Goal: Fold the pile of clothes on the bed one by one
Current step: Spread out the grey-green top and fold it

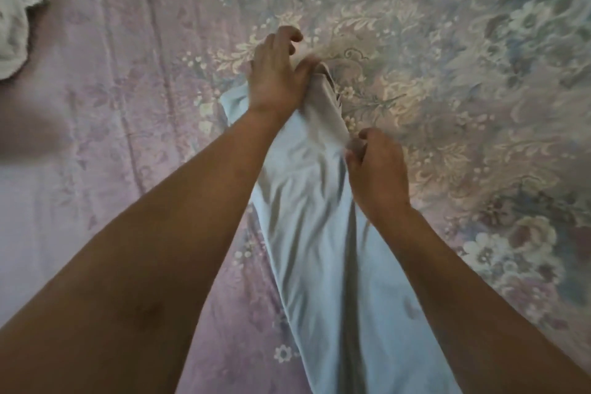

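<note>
Head view, looking down my two bare forearms: between them a long pale-blue garment (307, 233) runs away from me across the bed (112, 105). Its cloth is smooth and thin, with a slight sheen, and falls in soft lengthwise creases; it is narrow at the far end and widens toward me until it passes out of sight at the bottom edge. My right hand (377, 169) sits at the garment's right edge, about midway up, fingers (353, 157) curled inward and pinching a small fold of the cloth against the thumb. Farther out, my left hand (278, 73) lies over the garment's far end; the thumb presses the bunched, greyish top of the cloth while the fingers are bent and partly lifted, blurred at the tips. Under everything the bed wears a pinkish-lilac cover, plain and ridged on the left, woven with cream and blue flowers on the right. Far left, a crumpled white cloth (16, 9) with a scalloped edge lies apart.
</note>
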The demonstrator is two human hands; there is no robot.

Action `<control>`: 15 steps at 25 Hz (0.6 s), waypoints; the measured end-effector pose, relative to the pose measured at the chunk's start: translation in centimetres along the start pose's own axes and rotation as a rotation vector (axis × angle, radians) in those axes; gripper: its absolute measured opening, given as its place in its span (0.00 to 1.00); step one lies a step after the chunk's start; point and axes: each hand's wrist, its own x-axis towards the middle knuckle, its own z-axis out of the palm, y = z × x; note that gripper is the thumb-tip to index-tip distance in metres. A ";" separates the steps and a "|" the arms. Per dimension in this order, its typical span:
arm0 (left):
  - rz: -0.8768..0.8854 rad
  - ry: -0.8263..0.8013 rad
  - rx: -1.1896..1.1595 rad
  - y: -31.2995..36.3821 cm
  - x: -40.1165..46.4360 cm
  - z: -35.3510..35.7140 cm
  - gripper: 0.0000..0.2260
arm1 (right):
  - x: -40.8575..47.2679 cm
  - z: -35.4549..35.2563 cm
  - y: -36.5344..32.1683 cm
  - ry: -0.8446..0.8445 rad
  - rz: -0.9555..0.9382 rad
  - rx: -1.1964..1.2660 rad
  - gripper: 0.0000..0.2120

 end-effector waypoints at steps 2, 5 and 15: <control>-0.124 0.182 -0.074 -1.7 -1.6 -1.9 0.20 | 2.7 -0.3 -1.4 -0.004 -0.073 0.099 0.19; -0.538 0.162 -0.013 -4.9 -4.3 -4.1 0.28 | 7.9 -0.2 -4.1 -0.097 -0.020 0.341 0.23; -0.794 0.122 -0.447 -6.8 2.0 -7.5 0.07 | 16.3 0.5 -6.5 -0.430 0.358 0.730 0.09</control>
